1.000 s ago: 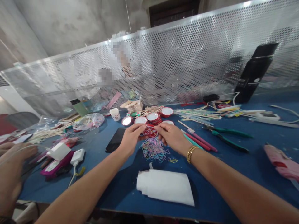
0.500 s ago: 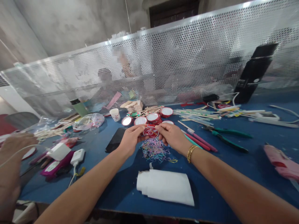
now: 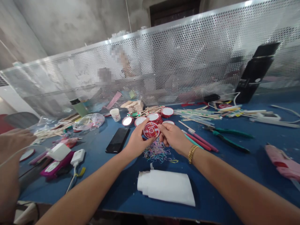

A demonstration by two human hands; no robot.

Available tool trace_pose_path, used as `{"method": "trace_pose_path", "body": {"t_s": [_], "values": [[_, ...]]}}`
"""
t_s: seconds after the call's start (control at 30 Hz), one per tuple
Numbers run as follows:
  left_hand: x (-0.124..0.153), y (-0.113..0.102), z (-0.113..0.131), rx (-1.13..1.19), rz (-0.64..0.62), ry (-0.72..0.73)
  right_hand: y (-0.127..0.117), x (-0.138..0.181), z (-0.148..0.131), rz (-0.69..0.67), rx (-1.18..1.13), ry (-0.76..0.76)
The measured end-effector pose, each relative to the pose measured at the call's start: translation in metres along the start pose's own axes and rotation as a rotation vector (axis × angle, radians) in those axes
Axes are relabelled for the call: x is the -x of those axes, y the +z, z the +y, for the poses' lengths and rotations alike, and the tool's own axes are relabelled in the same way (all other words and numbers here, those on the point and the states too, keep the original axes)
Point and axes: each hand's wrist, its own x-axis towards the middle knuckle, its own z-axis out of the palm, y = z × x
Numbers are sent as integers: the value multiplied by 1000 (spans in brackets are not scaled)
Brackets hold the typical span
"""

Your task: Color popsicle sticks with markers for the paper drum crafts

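My left hand [image 3: 138, 137] is closed around a red round disc [image 3: 151, 130] with white print, holding its face toward me between thumb and fingers. At the disc's right edge, my right hand [image 3: 169, 133] is pinched, a gold bracelet on its wrist. Whatever is between those fingertips is too small to make out. Below both hands lies a tangled heap of coloured threads [image 3: 157, 152]. Just behind them sit several similar red-rimmed discs [image 3: 167, 111] with pale faces, some stacked.
Nearby are a black phone [image 3: 117, 140], a paper cup [image 3: 115, 114], a white folded cloth [image 3: 167, 187], green-handled pliers [image 3: 228, 137] and a pink glue gun [image 3: 282, 161]. Another person's hand [image 3: 16, 142] is at left. A perforated metal screen [image 3: 178, 62] stands behind.
My left hand has turned the disc and shifted its grip to the left side and edges. My right fingers have moved from holding it to a pinch beside its edge.
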Motion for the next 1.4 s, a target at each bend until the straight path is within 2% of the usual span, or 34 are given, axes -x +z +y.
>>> {"method": "trace_pose_path", "body": {"t_s": [0.2,0.7,1.07,1.4], "values": [[2,-1,0,-195,-7,69,2,1,0,-24,-35,17],[6,2,1,-258,19,145,7,3,0,-29,-25,-23],[4,-1,4,-237,-7,201,6,4,-2,-29,-46,-42],[4,1,2,-7,8,69,6,5,-2,-28,33,-73]]}}
